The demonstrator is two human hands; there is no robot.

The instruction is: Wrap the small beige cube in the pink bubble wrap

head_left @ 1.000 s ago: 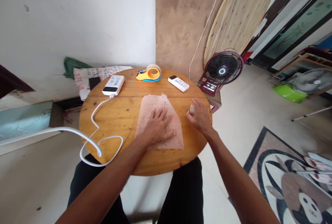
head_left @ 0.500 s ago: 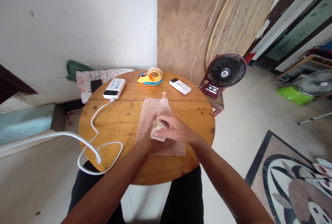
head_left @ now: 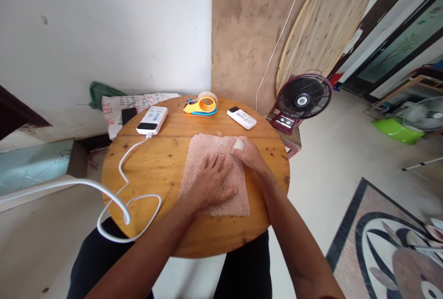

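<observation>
A pinkish-looking clear bubble wrap sheet (head_left: 197,160) lies flat on the round wooden table (head_left: 155,170). My left hand (head_left: 214,181) rests palm down on its middle, fingers spread. At the sheet's upper right corner my right hand (head_left: 251,153) is closed around a small pale block-like object (head_left: 239,145). Only one light face of that object shows between thumb and fingers, so its kind is unclear. Beyond the sheet stands a yellow and blue tape dispenser (head_left: 200,104) with a roll of clear tape.
Two white power banks lie towards the back, one on the left (head_left: 152,120) with a white cable (head_left: 126,156) plugged in, one on the right (head_left: 241,117). The cable loops over the table's left edge. A dark red fan (head_left: 302,100) stands on a stool to the right.
My right hand has moved right and away from me with the pale object, to the sheet's corner. My left hand, earlier mostly hidden beneath it, now lies spread on the bubble wrap.
</observation>
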